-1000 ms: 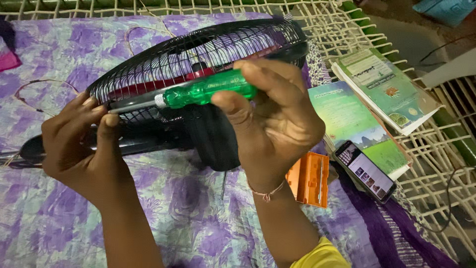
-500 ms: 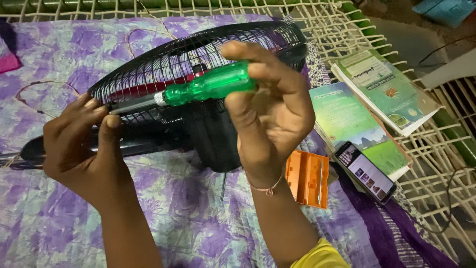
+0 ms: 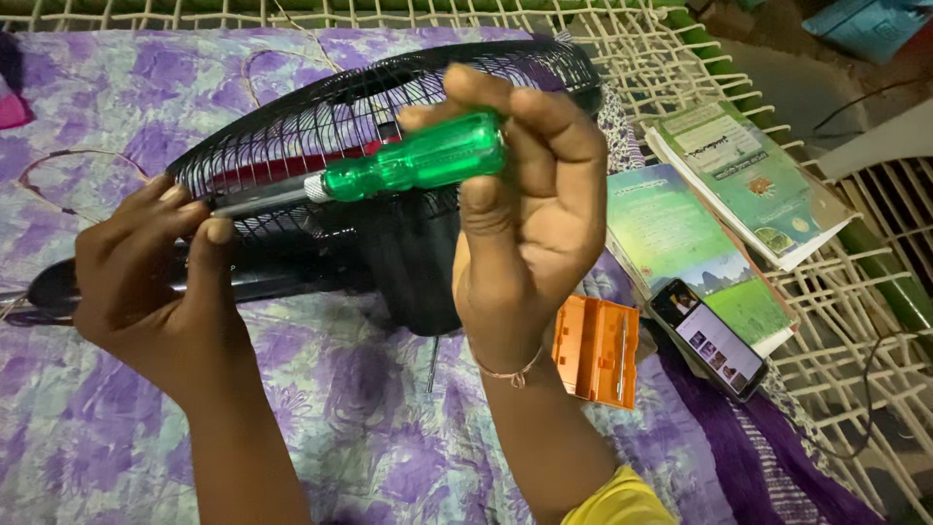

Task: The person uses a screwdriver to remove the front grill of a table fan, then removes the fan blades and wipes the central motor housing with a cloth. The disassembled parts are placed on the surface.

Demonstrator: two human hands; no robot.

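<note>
Screwdriver at the fan guard, both hands busy

Right hand (image 3: 530,224) has its grip wrapped shut around the translucent green plastic handle of a screwdriver (image 3: 413,160), fingers curled over the top and thumb underneath. The metal shaft runs out to the left of that grip and ends at the left hand (image 3: 146,277). Left grip is pinched closed around the shaft's tip, right at the rim of the black wire-mesh fan guard (image 3: 389,107); what's between the fingertips besides the tip, can't tell. The fan lies tilted on a purple floral bedsheet (image 3: 340,408), directly behind and below both hands, with a red blade showing through the mesh. Just right of the right wrist sits an open orange plastic case (image 3: 595,350). Further right are a lit smartphone (image 3: 708,338) and two green-covered books (image 3: 719,204) on the woven rope cot (image 3: 855,321).
</note>
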